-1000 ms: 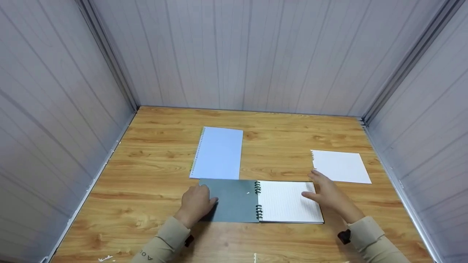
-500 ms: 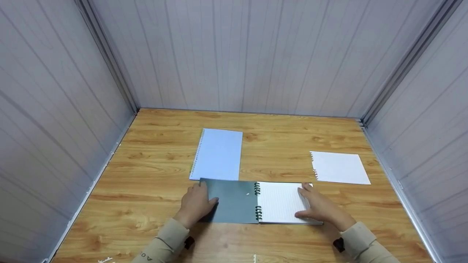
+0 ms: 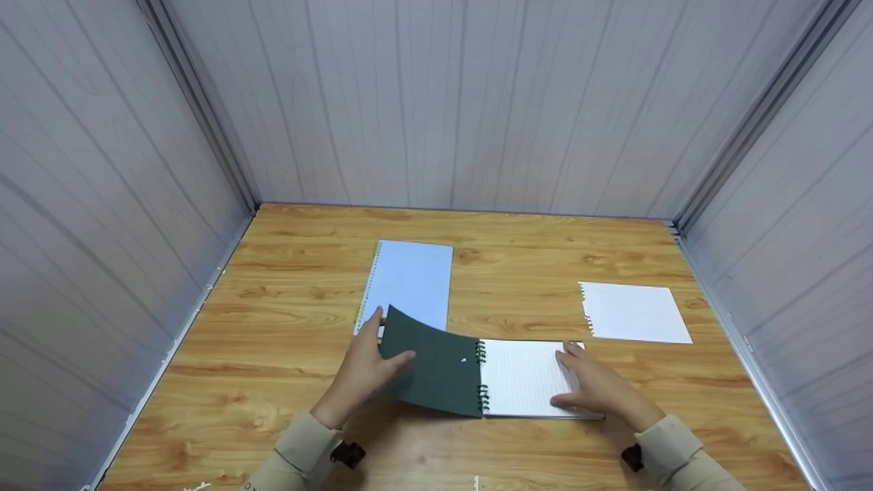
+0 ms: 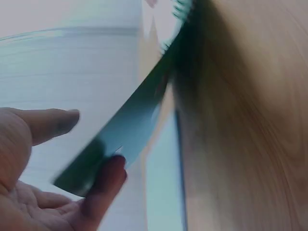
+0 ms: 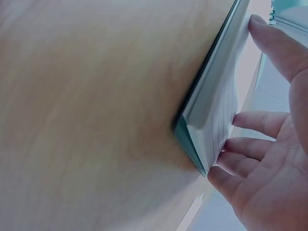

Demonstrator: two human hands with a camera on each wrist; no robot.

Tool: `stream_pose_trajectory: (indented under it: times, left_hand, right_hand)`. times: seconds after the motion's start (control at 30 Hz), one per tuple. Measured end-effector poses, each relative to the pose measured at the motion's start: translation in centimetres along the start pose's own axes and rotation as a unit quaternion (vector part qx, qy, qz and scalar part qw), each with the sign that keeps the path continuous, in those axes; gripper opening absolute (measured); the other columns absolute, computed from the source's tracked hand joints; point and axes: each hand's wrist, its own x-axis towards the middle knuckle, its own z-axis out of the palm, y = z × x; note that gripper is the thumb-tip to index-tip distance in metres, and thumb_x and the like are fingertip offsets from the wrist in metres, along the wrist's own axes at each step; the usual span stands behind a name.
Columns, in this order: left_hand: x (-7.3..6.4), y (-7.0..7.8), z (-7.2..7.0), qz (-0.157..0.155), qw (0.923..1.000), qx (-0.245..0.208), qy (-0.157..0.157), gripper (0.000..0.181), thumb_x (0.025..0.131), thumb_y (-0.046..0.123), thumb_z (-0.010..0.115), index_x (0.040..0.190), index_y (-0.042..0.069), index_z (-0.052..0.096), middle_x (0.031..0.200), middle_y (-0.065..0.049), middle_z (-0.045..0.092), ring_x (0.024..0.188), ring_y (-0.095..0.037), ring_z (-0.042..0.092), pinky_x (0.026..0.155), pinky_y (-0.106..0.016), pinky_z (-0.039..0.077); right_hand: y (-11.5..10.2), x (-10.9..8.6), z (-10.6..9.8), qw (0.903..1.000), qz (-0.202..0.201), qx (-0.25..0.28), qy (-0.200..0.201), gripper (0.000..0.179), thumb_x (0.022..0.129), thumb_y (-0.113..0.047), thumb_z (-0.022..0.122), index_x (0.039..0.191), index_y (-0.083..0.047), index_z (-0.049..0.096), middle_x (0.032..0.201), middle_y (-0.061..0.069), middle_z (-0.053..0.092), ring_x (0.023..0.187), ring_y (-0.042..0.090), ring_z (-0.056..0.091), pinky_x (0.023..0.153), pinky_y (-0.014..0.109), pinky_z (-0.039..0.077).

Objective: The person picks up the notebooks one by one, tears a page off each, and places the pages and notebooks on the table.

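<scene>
A spiral notebook lies spread on the table, its lined white page (image 3: 522,378) on the right. The dark green cover (image 3: 436,372) on the left is tilted up from the table, bent in a curve. My left hand (image 3: 363,372) is at the cover's outer edge, a finger against its underside. In the left wrist view the thumb (image 4: 55,125) stands apart from the cover (image 4: 130,125). My right hand (image 3: 600,389) rests on the right edge of the page with spread fingers. The right wrist view shows those fingertips along the edge of the page stack (image 5: 216,106).
Behind the cover lies a pale blue-white notebook (image 3: 412,279), partly overlapped by it in the head view. A loose torn sheet (image 3: 634,312) lies at the right. Small paper scraps (image 3: 198,486) sit near the front edge. Panelled walls (image 3: 436,102) enclose the table.
The left hand has raised the green cover, which lay flat a second ago. The right hand has moved left from beside the notebook onto its page.
</scene>
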Motion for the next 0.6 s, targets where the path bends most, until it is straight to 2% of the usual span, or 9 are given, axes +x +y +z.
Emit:
stream_pose_trajectory:
  times: [0.07, 0.13, 0.23, 0.3, 0.4, 0.47, 0.6]
  left_hand:
    - [-0.5, 0.8, 0.3, 0.015, 0.9987, -0.049, -0.003, 0.094, 0.1, 0.01, 0.076, 0.172, -0.003, 0.016, 0.171, -0.029, 0.036, 0.15, -0.048, 0.048, 0.117, -0.061, 0.052]
    - [-0.9, 1.8, 0.6, 0.029, 0.9954, -0.091, -0.008, 0.091, 0.102, 0.003, 0.068, 0.174, 0.002, 0.011, 0.172, -0.025, 0.036, 0.14, -0.045, 0.056, 0.099, -0.051, 0.062]
    - [-1.5, 3.1, 1.0, 0.046, 0.9882, -0.144, -0.025, 0.088, 0.1, -0.005, 0.055, 0.175, 0.005, 0.009, 0.172, -0.023, 0.036, 0.13, -0.04, 0.061, 0.077, -0.038, 0.061]
    - [-1.9, 4.0, 1.4, 0.062, 0.983, -0.169, -0.036, 0.089, 0.097, -0.008, 0.051, 0.174, 0.004, 0.009, 0.173, -0.024, 0.035, 0.136, -0.041, 0.059, 0.083, -0.038, 0.062]
    - [-2.5, 4.9, 2.2, 0.092, 0.976, -0.19, -0.054, 0.088, 0.095, -0.01, 0.049, 0.174, 0.001, 0.01, 0.173, -0.026, 0.033, 0.143, -0.043, 0.055, 0.098, -0.047, 0.062]
    - [-2.8, 5.2, 3.0, 0.115, 0.9726, -0.192, -0.065, 0.088, 0.094, -0.011, 0.048, 0.173, -0.002, 0.009, 0.174, -0.026, 0.032, 0.147, -0.044, 0.052, 0.106, -0.051, 0.06]
    - [-2.9, 5.4, 5.0, 0.153, 0.9686, -0.17, -0.097, 0.089, 0.094, -0.01, 0.052, 0.172, -0.004, 0.008, 0.176, -0.027, 0.023, 0.152, -0.047, 0.047, 0.108, -0.046, 0.06]
  right_hand:
    - [0.1, 0.0, 0.1, 1.0, 0.0, -0.001, 0.0, 0.102, 0.083, -0.045, 0.095, 0.154, 0.012, 0.051, 0.167, 0.038, 0.036, 0.156, 0.057, 0.037, 0.126, 0.067, 0.036]
    - [0.1, -0.1, 0.1, 1.0, 0.001, 0.001, 0.0, 0.102, 0.083, -0.046, 0.095, 0.155, 0.012, 0.05, 0.168, 0.038, 0.036, 0.156, 0.056, 0.037, 0.126, 0.067, 0.036]
    - [0.2, -0.1, 0.2, 1.0, -0.001, 0.004, 0.002, 0.102, 0.083, -0.046, 0.094, 0.155, 0.011, 0.05, 0.168, 0.038, 0.035, 0.157, 0.056, 0.036, 0.126, 0.067, 0.036]
    - [0.1, -0.1, 0.3, 1.0, -0.001, 0.005, 0.002, 0.102, 0.084, -0.046, 0.094, 0.156, 0.011, 0.05, 0.169, 0.037, 0.035, 0.157, 0.056, 0.036, 0.126, 0.067, 0.035]
    - [0.1, -0.1, 0.3, 1.0, -0.001, 0.007, 0.002, 0.101, 0.084, -0.046, 0.094, 0.155, 0.01, 0.051, 0.169, 0.037, 0.035, 0.157, 0.056, 0.036, 0.127, 0.066, 0.035]
    - [0.1, -0.1, 0.3, 1.0, -0.002, 0.004, 0.003, 0.101, 0.084, -0.046, 0.094, 0.155, 0.011, 0.051, 0.168, 0.037, 0.036, 0.157, 0.055, 0.037, 0.126, 0.066, 0.036]
    - [0.1, 0.0, 0.2, 1.0, 0.0, -0.004, 0.006, 0.101, 0.083, -0.045, 0.095, 0.154, 0.011, 0.052, 0.167, 0.037, 0.037, 0.156, 0.055, 0.039, 0.125, 0.065, 0.038]
